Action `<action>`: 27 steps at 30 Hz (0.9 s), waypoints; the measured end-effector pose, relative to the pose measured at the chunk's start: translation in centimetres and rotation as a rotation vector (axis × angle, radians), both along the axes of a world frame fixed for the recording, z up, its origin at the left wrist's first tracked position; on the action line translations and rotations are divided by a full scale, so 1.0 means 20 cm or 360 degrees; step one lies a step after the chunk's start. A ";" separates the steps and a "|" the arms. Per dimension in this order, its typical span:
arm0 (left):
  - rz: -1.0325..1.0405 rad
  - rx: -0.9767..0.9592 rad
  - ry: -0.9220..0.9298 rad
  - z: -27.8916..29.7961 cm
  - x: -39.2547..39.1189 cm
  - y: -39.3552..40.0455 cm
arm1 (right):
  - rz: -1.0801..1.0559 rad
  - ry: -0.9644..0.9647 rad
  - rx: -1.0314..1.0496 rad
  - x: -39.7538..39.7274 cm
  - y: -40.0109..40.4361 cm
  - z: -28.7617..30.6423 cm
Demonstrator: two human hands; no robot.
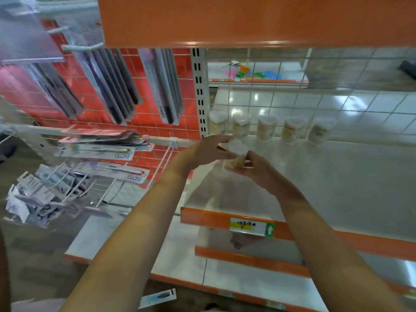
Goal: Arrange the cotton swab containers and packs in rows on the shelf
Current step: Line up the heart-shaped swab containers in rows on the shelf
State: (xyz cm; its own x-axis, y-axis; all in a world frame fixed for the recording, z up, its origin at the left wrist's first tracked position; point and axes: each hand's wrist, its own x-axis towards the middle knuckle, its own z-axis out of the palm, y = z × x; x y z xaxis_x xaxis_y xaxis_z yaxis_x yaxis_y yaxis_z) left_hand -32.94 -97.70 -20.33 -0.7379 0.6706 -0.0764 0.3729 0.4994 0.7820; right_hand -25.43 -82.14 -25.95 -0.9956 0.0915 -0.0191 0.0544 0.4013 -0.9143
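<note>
A: Held item? Position?
B: One clear plastic cotton swab container with white lid (235, 156), tilted, above the pale shelf board (337, 176), near its left end, in front of the back row.
A: Grip?
B: Right hand (256, 168) curls round its lower side; left hand (208, 150) touches the lid side, fingers extended.
A: Back row?
B: Five similar clear tubs (267, 129), upright, spaced apart along the rear wire grid.
</note>
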 end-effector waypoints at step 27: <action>0.0405 0.0341 0.0019 -0.23 -0.27 -0.12 | -0.0573 -0.0197 0.0762 -0.33 -0.31 -0.11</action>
